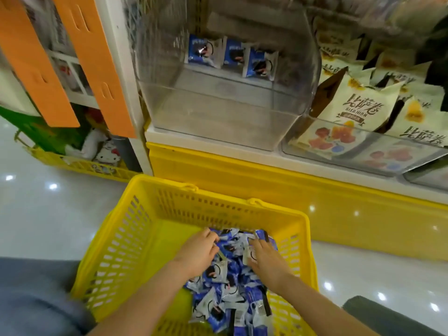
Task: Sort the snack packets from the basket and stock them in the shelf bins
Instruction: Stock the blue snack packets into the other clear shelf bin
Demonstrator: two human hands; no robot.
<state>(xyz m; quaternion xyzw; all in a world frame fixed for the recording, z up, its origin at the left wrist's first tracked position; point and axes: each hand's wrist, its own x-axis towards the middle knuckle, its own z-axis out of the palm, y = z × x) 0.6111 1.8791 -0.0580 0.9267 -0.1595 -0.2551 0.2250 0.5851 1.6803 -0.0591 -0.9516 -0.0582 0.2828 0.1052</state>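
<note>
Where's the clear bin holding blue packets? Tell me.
In the head view the clear bin sits upper centre on the shelf, beyond the yellow basket and left of the cream-packet bin.

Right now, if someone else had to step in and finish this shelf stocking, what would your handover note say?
Left hand: fingers curled into the blue packets piled in the yellow basket.
Right hand: lies on the same pile, fingers fairly straight.
Done: three stocked packets stand at the back of the clear bin.
Left: nearly the whole pile has to go up into that bin. The bin to its right holds cream packets, a different sort.
</note>
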